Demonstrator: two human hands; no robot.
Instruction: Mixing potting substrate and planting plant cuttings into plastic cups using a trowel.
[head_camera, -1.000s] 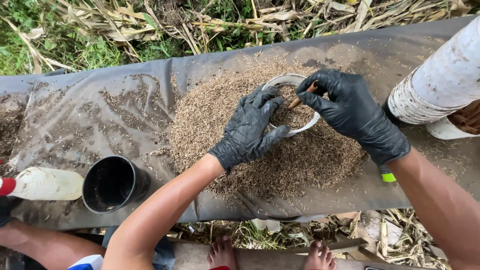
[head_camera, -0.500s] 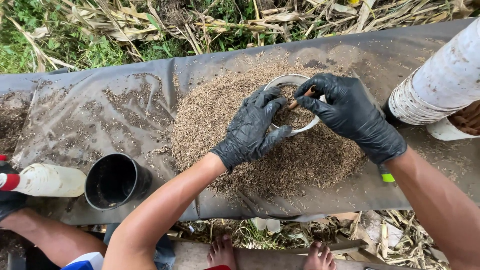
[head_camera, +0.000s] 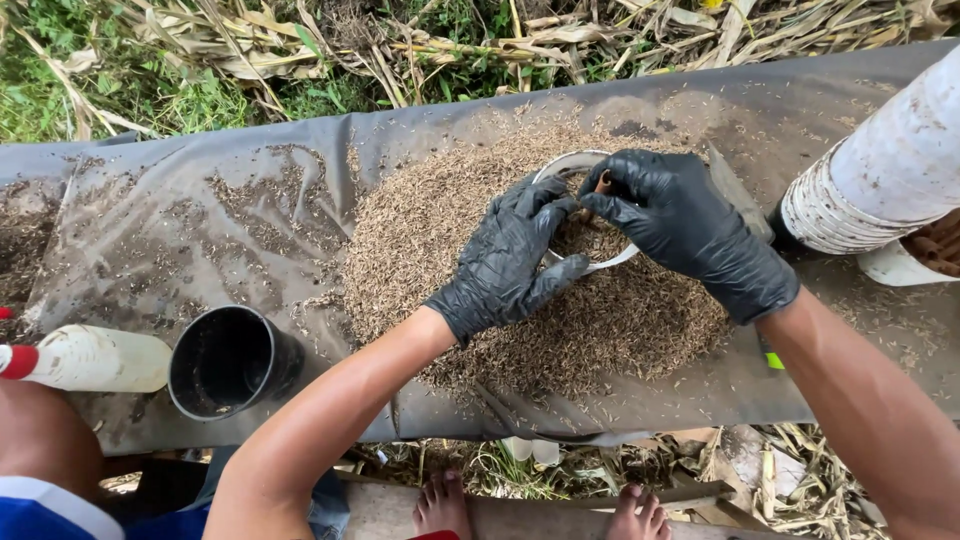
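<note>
Both my hands wear black gloves over a heap of brown husks (head_camera: 470, 250) on a dark plastic sheet (head_camera: 180, 210). My left hand (head_camera: 510, 265) grips the near rim of a small white pot (head_camera: 565, 163) that stands in the heap, filled with husks. My right hand (head_camera: 680, 225) is at the pot's far side, its fingertips pinched on a small brown piece (head_camera: 603, 184) over the filling.
An empty black pot (head_camera: 225, 360) stands at the sheet's front left, beside a lying white bottle (head_camera: 95, 358) with a red cap. A stack of white pots (head_camera: 880, 185) lies at the right. Another person's knee (head_camera: 40, 440) is at lower left. Dry stalks and grass lie beyond the sheet.
The hands have shifted slightly over the white pot; the right fingertips have closed more around the small brown piece. The other person's limb at lower left has moved.
</note>
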